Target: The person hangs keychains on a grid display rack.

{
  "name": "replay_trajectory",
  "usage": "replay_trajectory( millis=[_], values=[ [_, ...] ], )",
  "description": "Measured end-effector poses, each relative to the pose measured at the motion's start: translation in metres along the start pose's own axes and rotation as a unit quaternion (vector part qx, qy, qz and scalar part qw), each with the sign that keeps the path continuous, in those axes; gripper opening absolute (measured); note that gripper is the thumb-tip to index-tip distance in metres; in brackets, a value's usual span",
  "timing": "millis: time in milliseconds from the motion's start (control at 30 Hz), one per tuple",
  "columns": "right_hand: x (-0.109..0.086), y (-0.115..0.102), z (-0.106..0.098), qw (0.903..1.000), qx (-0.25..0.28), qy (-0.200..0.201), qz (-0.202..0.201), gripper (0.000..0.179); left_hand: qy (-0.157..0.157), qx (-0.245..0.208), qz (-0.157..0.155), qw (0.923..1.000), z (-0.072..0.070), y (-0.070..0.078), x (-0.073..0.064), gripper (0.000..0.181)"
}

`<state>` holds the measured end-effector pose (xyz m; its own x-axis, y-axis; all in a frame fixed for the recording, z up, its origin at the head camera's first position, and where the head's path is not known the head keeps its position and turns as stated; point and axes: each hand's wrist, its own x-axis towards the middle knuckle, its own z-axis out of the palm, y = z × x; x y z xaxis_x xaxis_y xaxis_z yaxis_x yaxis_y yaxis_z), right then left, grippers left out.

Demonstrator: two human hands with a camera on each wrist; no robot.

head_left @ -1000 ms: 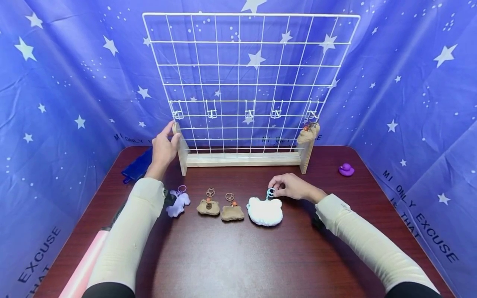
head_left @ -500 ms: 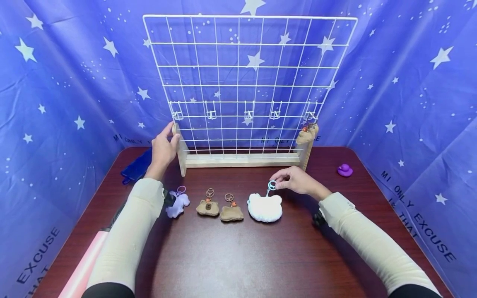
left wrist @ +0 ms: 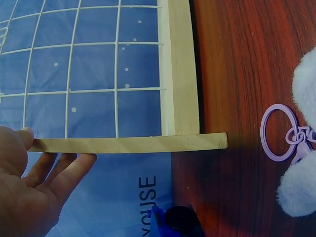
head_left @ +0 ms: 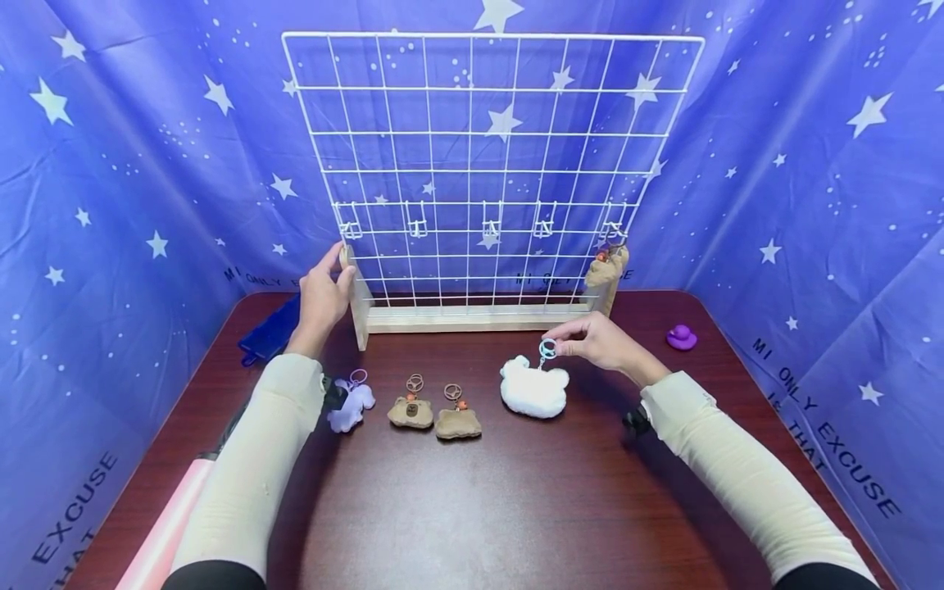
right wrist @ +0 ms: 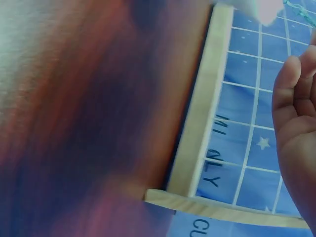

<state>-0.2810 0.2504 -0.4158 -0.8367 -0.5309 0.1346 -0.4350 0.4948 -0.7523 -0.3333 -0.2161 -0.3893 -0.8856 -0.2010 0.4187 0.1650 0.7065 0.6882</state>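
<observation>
My right hand (head_left: pixel 601 346) pinches the light blue ring of a white plush keychain (head_left: pixel 534 392), which hangs tilted just in front of the rack. In the right wrist view, curled fingers (right wrist: pixel 287 74) show at the right edge, with a bit of white plush at the top. My left hand (head_left: pixel 323 297) grips the left wooden post (head_left: pixel 359 307) of a white wire grid rack (head_left: pixel 472 321). The left wrist view shows thumb and fingers on opposite sides of that post (left wrist: pixel 148 144). Several white hooks line the grid, and a brown plush keychain (head_left: pixel 606 269) hangs on the rightmost hook.
On the table lie a purple plush keychain (head_left: pixel 352 406) and two brown plush keychains, one with a dark patch (head_left: pixel 410 412) and one plain (head_left: pixel 458 424). A purple rubber duck (head_left: pixel 682 337) sits at the right, a blue flat object (head_left: pixel 271 332) behind my left arm.
My right hand has lifted the white plush keychain by its ring and moved it up and slightly right, toward the rack. The left hand stays on the post.
</observation>
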Motion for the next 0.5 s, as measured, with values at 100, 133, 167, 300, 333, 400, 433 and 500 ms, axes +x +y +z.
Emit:
replay_trajectory(
  millis=[100,133,167,300,333,400,433,500],
  values=[
    [0.001,-0.004,-0.006,0.9999,0.007,0.009,0.0,0.025,0.002,0.0,0.003,1.0,0.0,0.0,0.0,0.05],
    [0.001,-0.005,-0.008,0.9999,0.009,0.01,0.0,0.025,0.002,0.001,0.003,1.0,0.0,0.0,0.0,0.05],
    [0.001,-0.005,-0.009,0.9999,0.012,0.013,-0.002,0.025,0.002,0.001,0.003,1.0,0.0,0.0,-0.001,0.05],
    [0.002,-0.01,-0.016,0.9995,0.028,0.014,-0.002,0.027,0.0,0.004,0.001,1.0,0.0,0.0,-0.001,0.05],
    [0.002,-0.012,-0.018,0.9991,0.038,0.016,0.0,0.026,-0.001,0.005,0.001,1.0,0.0,0.0,-0.001,0.05],
    [0.002,-0.017,-0.023,0.9981,0.058,0.02,0.006,0.026,-0.002,0.006,-0.002,1.0,0.0,0.0,0.0,0.05],
    [0.002,-0.019,-0.026,0.9974,0.068,0.022,0.007,0.026,-0.002,0.006,-0.002,1.0,0.0,0.0,-0.001,0.05],
    [0.002,-0.024,-0.03,0.9958,0.086,0.03,0.006,0.025,-0.002,0.007,-0.003,1.0,0.0,0.0,0.0,0.05]
  ],
)
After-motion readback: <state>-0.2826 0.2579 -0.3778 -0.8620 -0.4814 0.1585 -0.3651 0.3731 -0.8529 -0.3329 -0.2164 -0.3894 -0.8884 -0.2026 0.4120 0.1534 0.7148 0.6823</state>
